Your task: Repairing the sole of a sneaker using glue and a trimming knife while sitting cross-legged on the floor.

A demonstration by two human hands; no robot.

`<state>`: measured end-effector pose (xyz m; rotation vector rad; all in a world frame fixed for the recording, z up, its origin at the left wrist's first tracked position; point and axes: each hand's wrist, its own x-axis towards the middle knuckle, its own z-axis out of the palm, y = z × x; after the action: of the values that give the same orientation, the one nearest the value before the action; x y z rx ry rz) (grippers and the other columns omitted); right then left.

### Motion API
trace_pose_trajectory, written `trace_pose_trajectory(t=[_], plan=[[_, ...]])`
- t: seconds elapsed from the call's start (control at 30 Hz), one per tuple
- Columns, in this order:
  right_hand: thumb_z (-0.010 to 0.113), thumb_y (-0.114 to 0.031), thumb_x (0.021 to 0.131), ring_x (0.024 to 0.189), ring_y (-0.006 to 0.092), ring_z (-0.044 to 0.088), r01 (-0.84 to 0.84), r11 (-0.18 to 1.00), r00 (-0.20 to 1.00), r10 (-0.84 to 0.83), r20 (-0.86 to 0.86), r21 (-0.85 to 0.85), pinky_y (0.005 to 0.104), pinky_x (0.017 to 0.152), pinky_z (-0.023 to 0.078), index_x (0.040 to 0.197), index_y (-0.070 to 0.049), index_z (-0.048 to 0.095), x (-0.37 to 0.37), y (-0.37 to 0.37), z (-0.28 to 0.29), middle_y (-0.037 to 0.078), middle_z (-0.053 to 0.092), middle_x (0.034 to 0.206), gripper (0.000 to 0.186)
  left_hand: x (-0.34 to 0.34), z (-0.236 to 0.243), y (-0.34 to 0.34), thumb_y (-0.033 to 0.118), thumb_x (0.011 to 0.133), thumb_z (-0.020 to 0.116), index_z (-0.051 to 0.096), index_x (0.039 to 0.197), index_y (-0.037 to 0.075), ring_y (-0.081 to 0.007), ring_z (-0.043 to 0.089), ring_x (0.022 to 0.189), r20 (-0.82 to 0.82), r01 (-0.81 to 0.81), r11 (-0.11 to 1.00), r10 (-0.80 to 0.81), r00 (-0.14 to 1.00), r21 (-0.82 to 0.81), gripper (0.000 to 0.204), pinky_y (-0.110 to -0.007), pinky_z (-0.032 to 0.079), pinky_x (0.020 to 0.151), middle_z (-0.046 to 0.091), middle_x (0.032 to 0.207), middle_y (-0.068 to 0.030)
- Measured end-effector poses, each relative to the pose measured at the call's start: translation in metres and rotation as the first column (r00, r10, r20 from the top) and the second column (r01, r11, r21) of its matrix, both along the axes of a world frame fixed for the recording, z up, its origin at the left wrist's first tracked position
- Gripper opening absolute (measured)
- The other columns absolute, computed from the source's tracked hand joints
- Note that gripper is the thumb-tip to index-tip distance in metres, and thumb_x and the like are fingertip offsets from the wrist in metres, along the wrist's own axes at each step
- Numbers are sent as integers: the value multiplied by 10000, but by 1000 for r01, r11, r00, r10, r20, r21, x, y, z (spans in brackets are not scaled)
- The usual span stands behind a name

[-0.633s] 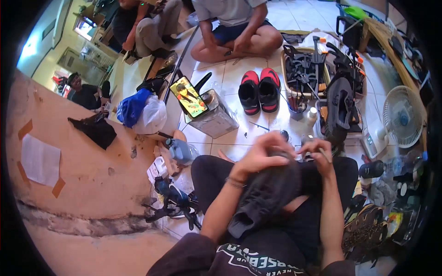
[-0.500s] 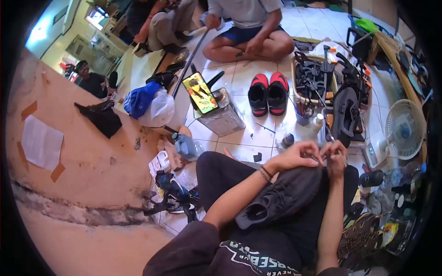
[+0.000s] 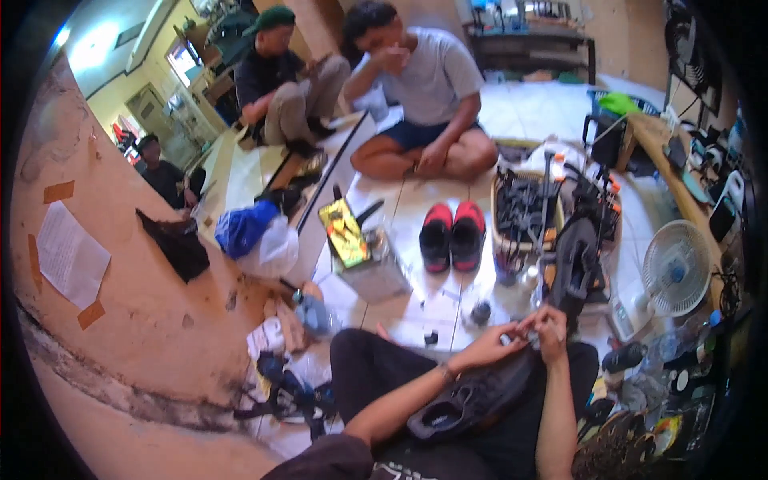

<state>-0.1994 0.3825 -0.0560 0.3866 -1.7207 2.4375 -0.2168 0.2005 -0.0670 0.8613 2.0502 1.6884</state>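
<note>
A dark grey shoe [image 3: 460, 404] lies across my lap, its opening toward my body and its toe under my hands. My left hand [image 3: 498, 344] is closed in a pinch over the toe end, with a small pale bit showing at the fingers. My right hand [image 3: 550, 332] meets it there, thumb and fingers drawn together. What the fingertips hold is too small and blurred to name. Beyond my hands another dark grey shoe [image 3: 574, 264] rests against a basket [image 3: 498, 232] of black clamp-like tools.
Black-and-red shoes [image 3: 452, 240] stand ahead on the tiles. A phone [image 3: 344, 232] leans on a metal tin [image 3: 372, 276]. A white fan [image 3: 676, 268] and bottles [image 3: 624, 358] are at right, a plastic jug [image 3: 316, 312] at left. A person [image 3: 432, 88] sits cross-legged opposite; others sit farther back.
The view has tipped upward, so everything sits lower and the seated people's upper bodies show. My hands stay together at the shoe's toe, fingers shifted slightly. The person opposite now has a hand at the face.
</note>
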Motion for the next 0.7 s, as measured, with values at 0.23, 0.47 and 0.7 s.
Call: trace_pose_trajectory(t=[0.23, 0.47, 0.7], plan=[[556, -238, 817, 841, 211, 651, -52, 997, 999, 52, 4, 63, 322, 826, 499, 774, -37, 516, -5, -2, 13, 175, 695, 882, 210, -30, 190, -85, 100, 829, 718, 273, 1508, 61, -170, 625, 793, -452, -384, 881, 472, 757, 276, 813, -299, 480, 757, 693, 1046, -95], [639, -107, 902, 914, 157, 649, -376, 866, 917, 297, 266, 330, 304, 860, 492, 961, 36, 648, -7, -26, 4, 93, 701, 931, 155, -5, 167, -138, 65, 879, 656, 374, 1448, 24, -128, 597, 757, -500, -277, 953, 301, 812, 124, 636, -286, 477, 737, 701, 941, -105], [663, -150, 903, 903, 138, 649, -442, 772, 890, 314, 330, 458, 296, 848, 487, 953, 20, 678, 0, -23, 5, 77, 720, 913, 178, 29, -8, -142, 313, 917, 652, 664, 1109, 53, -229, 694, 734, -22, -106, 953, 104, 994, -284, 323, -336, 528, 692, 700, 814, -146]])
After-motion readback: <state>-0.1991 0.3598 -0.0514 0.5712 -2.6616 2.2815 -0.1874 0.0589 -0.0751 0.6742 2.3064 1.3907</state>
